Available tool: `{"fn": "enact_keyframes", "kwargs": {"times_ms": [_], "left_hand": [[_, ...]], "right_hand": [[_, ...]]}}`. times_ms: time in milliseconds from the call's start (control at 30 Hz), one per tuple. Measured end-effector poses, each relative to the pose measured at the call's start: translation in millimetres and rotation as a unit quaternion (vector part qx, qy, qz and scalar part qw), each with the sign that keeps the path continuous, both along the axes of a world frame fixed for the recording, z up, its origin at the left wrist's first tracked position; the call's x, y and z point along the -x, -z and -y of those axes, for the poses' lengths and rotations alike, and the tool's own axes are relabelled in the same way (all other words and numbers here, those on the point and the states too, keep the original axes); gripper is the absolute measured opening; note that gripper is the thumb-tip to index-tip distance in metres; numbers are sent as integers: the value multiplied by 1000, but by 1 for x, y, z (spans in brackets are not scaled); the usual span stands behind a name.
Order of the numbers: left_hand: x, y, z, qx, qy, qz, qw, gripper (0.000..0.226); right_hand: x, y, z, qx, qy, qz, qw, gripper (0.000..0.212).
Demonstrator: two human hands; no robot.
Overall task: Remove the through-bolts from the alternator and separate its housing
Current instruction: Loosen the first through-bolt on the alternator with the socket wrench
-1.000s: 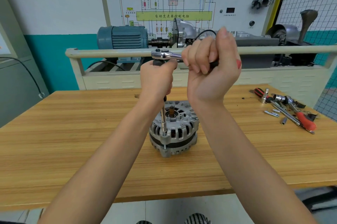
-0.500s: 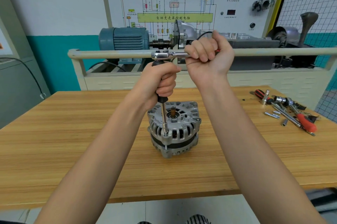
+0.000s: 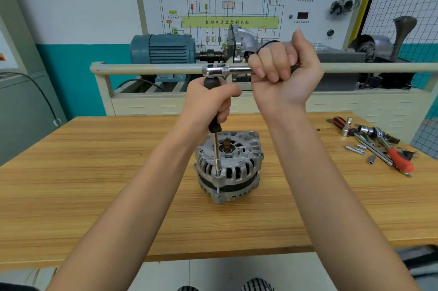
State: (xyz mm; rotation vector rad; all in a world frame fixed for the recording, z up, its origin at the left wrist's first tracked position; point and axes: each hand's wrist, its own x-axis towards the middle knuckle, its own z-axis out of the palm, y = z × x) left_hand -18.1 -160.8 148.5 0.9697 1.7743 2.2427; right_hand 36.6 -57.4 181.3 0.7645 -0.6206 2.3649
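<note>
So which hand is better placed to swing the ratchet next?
The right hand: it grips the ratchet handle. The left hand holds the upright extension steady on the alternator bolt.

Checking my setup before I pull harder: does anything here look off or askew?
Nothing stands out. The alternator sits upright on the bench, and the extension runs straight down to a bolt at its rim.

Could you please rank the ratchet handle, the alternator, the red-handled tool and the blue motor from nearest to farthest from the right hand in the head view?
From the right hand:
1. Ratchet handle: inside its grip.
2. Alternator: below, on the table.
3. Red-handled tool: far right on the table.
4. Blue motor: behind the rail, at the back left.
</note>
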Motion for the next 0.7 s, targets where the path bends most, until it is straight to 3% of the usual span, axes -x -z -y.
{"fn": "enact_keyframes", "kwargs": {"times_ms": [100,200,300,400,467,567,633,700], "left_hand": [[2,-4,5,7,141,16,990,41],[3,-6,5,16,184,28,982,44],[2,-5,4,6,115,43,992,53],[-1,-4,-4,-11,-8,52,999,47],[-4,-4,-12,-17,-82,56,995,43],[-7,-4,-19,-23,-118,50,992,38],[-7,-3,-17,-20,-107,44,993,38],[-4,-4,-12,-6,-73,36,997,40]], "right_hand": [[11,-1,-15,90,-142,58,984,59],[14,1,-14,115,-155,51,980,57],[6,4,-4,82,-72,27,994,56],[-4,7,14,9,54,-19,998,53],[-9,10,29,-48,176,-82,980,40],[-13,15,45,-95,321,-147,931,33],[-12,14,44,-97,311,-148,934,31],[-10,8,32,-90,232,-120,961,36]]}}
